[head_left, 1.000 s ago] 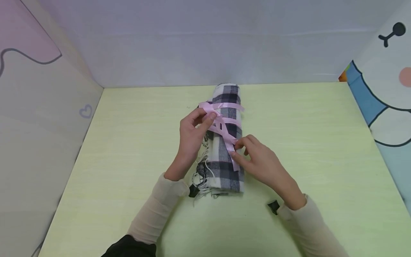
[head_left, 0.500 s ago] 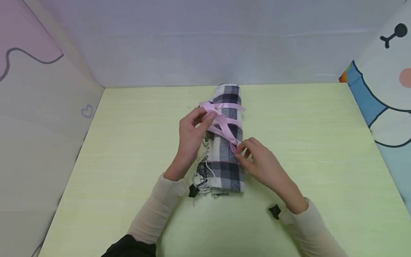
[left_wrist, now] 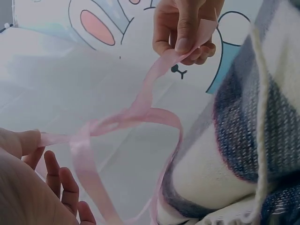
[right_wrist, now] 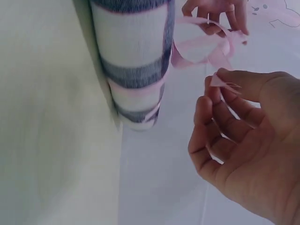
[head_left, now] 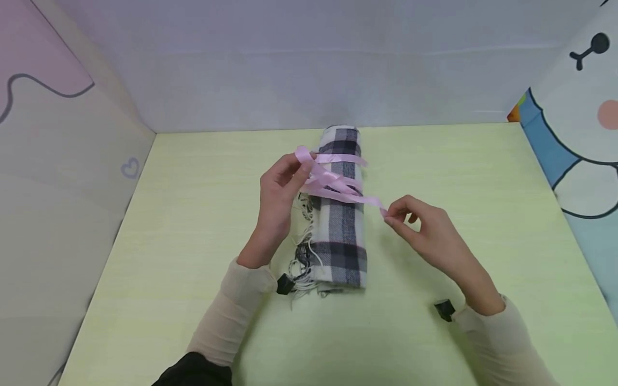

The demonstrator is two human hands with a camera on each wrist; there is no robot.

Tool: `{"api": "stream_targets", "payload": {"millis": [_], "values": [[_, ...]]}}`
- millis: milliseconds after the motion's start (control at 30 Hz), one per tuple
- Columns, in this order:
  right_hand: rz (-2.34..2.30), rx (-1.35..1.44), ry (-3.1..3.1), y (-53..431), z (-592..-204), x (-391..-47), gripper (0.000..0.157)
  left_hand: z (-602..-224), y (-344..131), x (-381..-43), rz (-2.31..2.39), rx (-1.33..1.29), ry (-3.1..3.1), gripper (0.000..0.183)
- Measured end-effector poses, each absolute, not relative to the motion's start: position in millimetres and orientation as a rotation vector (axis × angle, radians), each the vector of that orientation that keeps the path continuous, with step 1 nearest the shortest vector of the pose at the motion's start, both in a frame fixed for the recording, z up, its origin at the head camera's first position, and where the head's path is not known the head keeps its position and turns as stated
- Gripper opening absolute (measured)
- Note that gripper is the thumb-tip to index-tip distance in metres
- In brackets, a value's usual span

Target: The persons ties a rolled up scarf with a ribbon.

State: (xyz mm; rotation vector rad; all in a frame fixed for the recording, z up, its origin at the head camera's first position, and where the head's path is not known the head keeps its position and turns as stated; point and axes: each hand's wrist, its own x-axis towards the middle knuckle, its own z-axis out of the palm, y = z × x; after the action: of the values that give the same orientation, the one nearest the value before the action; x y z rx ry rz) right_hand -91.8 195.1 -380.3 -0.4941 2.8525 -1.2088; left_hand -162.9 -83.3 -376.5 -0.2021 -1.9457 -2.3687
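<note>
A rolled plaid scarf [head_left: 340,241] in navy, grey and white lies lengthwise on the table, its fringe [head_left: 304,268] spilling out at the lower left. Pink ribbon [head_left: 338,195] passes around its upper half and crosses over itself above the cloth. My left hand [head_left: 280,195] pinches the ribbon between thumb and fingers at the scarf's left side. Right of the scarf, my right hand [head_left: 425,230] pinches a ribbon end, drawn out sideways. In the left wrist view the ribbon [left_wrist: 136,115] runs between both hands with a crossing in the middle. The right wrist view shows the frayed ribbon tip [right_wrist: 218,80] at my right fingertips.
The pale yellow-green table [head_left: 203,214] spreads around the scarf. A white backdrop [head_left: 241,80] rises behind its far edge, with printed cartoon panels [head_left: 579,161] at the right and a side panel [head_left: 63,187] at the left.
My right hand has moved right and slightly up, pulling the ribbon end off the scarf's front to its right side. My left hand has shifted slightly left and up with its ribbon.
</note>
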Motion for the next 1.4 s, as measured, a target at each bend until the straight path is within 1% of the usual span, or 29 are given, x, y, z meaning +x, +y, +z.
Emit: {"api": "stream_targets", "payload": {"millis": [333, 433, 533, 633, 667, 767, 800, 867, 1000, 1100, 1400], "values": [[-1.164, -0.611, 3.126, 231.0, -365.4, -101.2, 0.031, -351.6, -97.2, -167.7, -2.387, -0.261, -1.92, 0.03], [-1.109, -0.627, 3.174, 239.3, -360.1, -104.2, 0.033, -345.1, -102.2, -169.0, -2.417, -0.289, -1.874, 0.033], [-1.067, -0.632, 3.211, 246.6, -355.6, -106.5, 0.033, -340.1, -107.9, -170.3, -2.448, -0.286, -1.848, 0.03], [-1.049, -0.618, 3.234, 253.1, -352.6, -107.9, 0.033, -336.3, -114.5, -171.2, -2.484, -0.247, -1.832, 0.008], [-1.042, -0.61, 3.241, 255.1, -351.8, -108.2, 0.033, -335.2, -116.8, -171.7, -2.501, -0.235, -1.822, 0.003], [-1.05, -0.596, 3.253, 261.0, -349.4, -109.6, 0.03, -332.5, -124.1, -173.8, -2.543, -0.216, -1.774, 0.022], [-1.052, -0.595, 3.261, 263.0, -348.7, -109.7, 0.03, -331.6, -126.7, -174.4, -2.551, -0.213, -1.76, 0.023], [-1.069, -0.592, 3.27, 266.9, -347.2, -110.3, 0.028, -330.0, -131.8, -175.4, -2.561, -0.204, -1.728, 0.02], [-1.068, -0.584, 3.301, 275.4, -344.4, -110.9, 0.025, -327.6, -140.6, -176.3, -2.561, -0.184, -1.698, 0.006], [-1.04, -0.568, 3.329, 281.8, -342.5, -111.4, 0.023, -325.0, -145.2, -176.7, -2.566, -0.178, -1.686, 0.0], [-1.035, -0.469, 3.387, 301.1, -339.3, -107.9, 0.019, -314.5, -156.4, -180.0, -2.595, -0.17, -1.616, 0.005]]}}
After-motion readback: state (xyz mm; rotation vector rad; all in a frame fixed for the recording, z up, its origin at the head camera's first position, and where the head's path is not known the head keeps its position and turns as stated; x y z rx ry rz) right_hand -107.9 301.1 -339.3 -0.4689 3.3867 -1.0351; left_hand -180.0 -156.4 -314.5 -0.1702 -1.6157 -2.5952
